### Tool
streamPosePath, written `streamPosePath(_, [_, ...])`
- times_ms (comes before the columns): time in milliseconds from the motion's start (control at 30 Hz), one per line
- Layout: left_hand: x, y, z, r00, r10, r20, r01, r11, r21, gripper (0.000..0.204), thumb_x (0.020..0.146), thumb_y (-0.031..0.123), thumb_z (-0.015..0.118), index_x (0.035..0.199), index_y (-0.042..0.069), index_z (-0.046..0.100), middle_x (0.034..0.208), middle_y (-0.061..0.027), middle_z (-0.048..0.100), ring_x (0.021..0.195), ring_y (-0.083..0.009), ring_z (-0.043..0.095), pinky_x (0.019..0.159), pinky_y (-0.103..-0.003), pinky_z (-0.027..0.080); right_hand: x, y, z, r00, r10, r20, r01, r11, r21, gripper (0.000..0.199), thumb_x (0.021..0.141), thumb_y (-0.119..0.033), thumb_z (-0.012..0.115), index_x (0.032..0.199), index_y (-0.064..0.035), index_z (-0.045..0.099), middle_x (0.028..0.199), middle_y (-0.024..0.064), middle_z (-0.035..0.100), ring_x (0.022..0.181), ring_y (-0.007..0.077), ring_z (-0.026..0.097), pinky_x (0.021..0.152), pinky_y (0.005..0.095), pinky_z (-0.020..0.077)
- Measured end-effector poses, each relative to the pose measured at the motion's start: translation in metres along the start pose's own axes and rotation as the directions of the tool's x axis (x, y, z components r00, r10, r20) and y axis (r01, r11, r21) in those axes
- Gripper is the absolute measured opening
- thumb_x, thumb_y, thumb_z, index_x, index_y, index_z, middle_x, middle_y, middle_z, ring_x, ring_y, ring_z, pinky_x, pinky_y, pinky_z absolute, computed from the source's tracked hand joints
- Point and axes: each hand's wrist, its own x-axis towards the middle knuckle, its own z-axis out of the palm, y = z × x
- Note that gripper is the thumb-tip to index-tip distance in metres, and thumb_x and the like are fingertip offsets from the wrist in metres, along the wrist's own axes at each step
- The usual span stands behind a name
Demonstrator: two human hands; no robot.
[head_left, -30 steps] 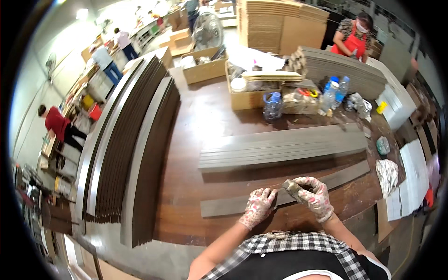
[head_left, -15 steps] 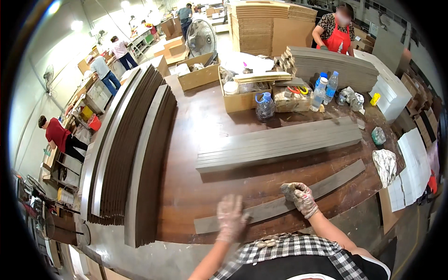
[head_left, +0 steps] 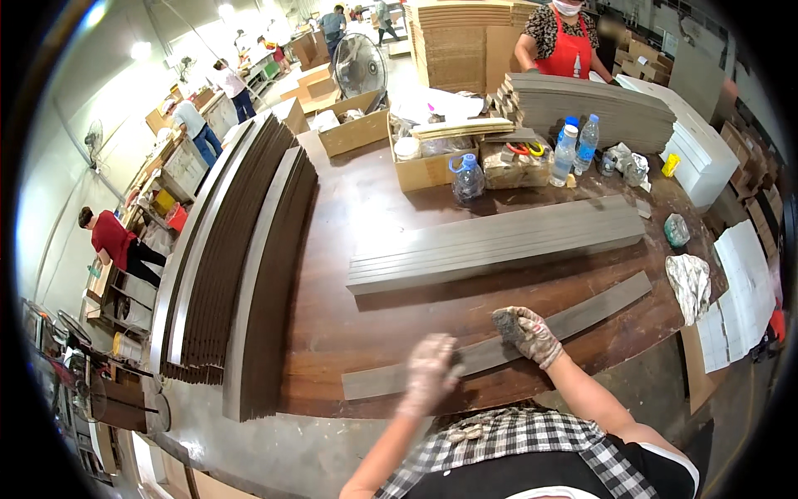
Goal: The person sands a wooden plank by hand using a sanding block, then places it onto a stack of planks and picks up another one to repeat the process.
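Observation:
A long thin grey strip (head_left: 490, 353) lies along the near edge of the dark brown table. My left hand (head_left: 431, 370), in a pale, stained glove, is over its left part; motion blurs it, but the thumb stands apart from the fingers and nothing shows in it. Fingers closed, my gloved right hand (head_left: 536, 337) grips a small dark grey pad (head_left: 506, 323) just above the strip's middle. Whether the pad touches the strip I cannot tell. Beyond it lies a low stack of similar grey strips (head_left: 499, 243), side by side.
Tall rows of grey strips (head_left: 270, 274) stand at the left. Toward the back are an open cardboard box (head_left: 428, 175), a water jug (head_left: 468, 179), bottles (head_left: 564, 155) and another strip pile (head_left: 590, 112). A white rag (head_left: 688, 287) lies right. A person in a red apron (head_left: 568, 50) stands behind.
My left hand has shifted to the right along the strip. My right hand, still gripping the pad, has moved slightly left. The person in the red apron has moved left.

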Motion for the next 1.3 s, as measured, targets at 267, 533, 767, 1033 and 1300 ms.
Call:
streamPosePath(267, [0.047,0.080,0.080,0.954,0.035,0.298,-0.089,0.981,0.170,0.081,0.080,0.048,0.072,0.143,0.006,0.043,0.143,-0.0149,0.049,0.135,-0.0332,0.043,0.114,-0.049,0.030,-0.033,-0.068,-0.029,0.995,-0.031,0.099,0.028,0.999,0.024,0.030,0.093,-0.003,0.057,0.122,-0.0037,0.063,0.129,0.0191,0.061,0.121,0.0298,0.059,0.101,0.0408,0.0506])
streamPosePath(533, [0.059,0.100,0.065,0.959,0.037,0.280,-0.055,0.997,0.058,0.073,0.078,0.034,0.075,0.140,0.008,0.047,0.134,-0.0132,0.055,0.126,-0.0321,0.050,0.108,-0.047,0.038,-0.076,-0.200,-0.148,0.941,-0.161,-0.296,0.223,0.957,0.186,0.031,0.100,-0.025,0.056,0.121,-0.0035,0.063,0.120,0.0085,0.067,0.109,0.0247,0.064,0.099,0.0392,0.0508])
streamPosePath(767, [0.041,0.085,0.069,0.958,-0.010,0.288,-0.029,0.991,0.131,0.071,0.074,0.030,0.076,0.137,0.009,0.051,0.130,-0.0121,0.058,0.122,-0.0325,0.053,0.104,-0.047,0.041,-0.098,-0.234,-0.163,0.939,-0.125,-0.321,0.192,0.963,0.188,0.029,0.089,-0.024,0.072,0.113,-0.0087,0.068,0.109,0.0064,0.072,0.095,0.0237,0.068,0.085,0.0382,0.0548])
streamPosePath(1033, [0.048,0.095,0.073,0.985,0.019,0.173,-0.046,0.987,0.156,0.064,0.070,0.025,0.079,0.128,0.009,0.057,0.120,-0.0111,0.063,0.112,-0.0323,0.058,0.099,-0.046,0.045,-0.100,-0.297,-0.215,0.958,-0.120,-0.261,0.217,0.897,0.386,0.035,0.098,-0.031,0.059,0.123,-0.0068,0.064,0.115,0.0086,0.070,0.097,0.0272,0.067,0.084,0.0431,0.0559])
streamPosePath(1300, [0.039,0.084,0.075,0.981,-0.009,0.195,-0.021,0.988,0.151,0.060,0.076,0.026,0.076,0.130,0.009,0.056,0.122,-0.0121,0.061,0.116,-0.0339,0.056,0.102,-0.047,0.042,-0.068,-0.230,-0.125,0.975,-0.224,0.017,0.223,0.975,0.017,0.038,0.095,-0.031,0.061,0.125,-0.0071,0.063,0.117,0.0182,0.068,0.098,0.0284,0.069,0.077,0.0426,0.0595])
